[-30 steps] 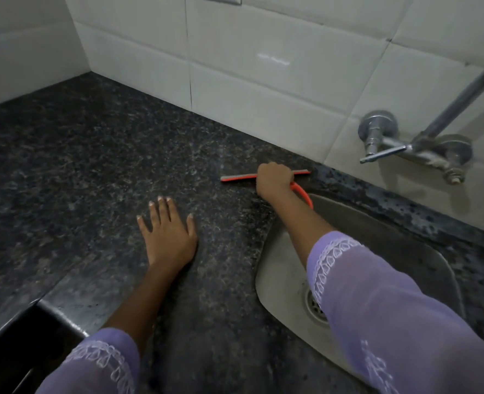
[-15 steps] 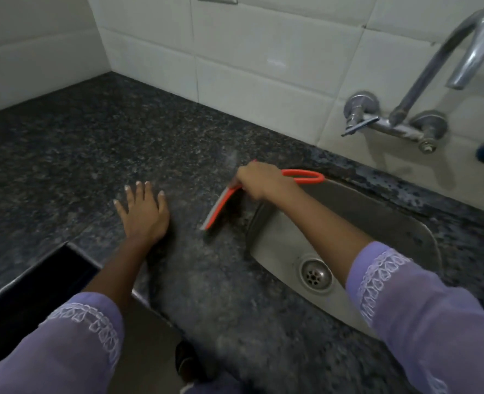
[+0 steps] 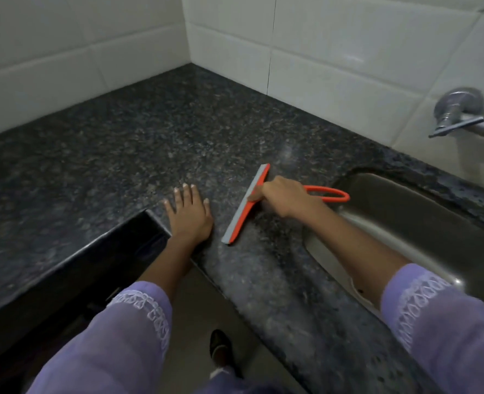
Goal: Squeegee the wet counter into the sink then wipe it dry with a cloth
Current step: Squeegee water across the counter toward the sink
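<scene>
An orange squeegee with a grey rubber blade lies blade-down on the dark speckled granite counter, just left of the steel sink. My right hand is shut on its handle, whose orange loop sticks out toward the sink. The blade runs diagonally from far right to near left. My left hand rests flat on the counter, fingers spread, a short way left of the blade at the counter's inner corner. No cloth is in view.
White tiled walls meet in a corner behind the counter. A metal tap is mounted on the wall at the right edge. The counter's black front edge drops to the floor, where a foot shows.
The squeegee has turned from lying along the back wall to a diagonal and has moved left and nearer. The view has swung left, cutting off most of the tap.
</scene>
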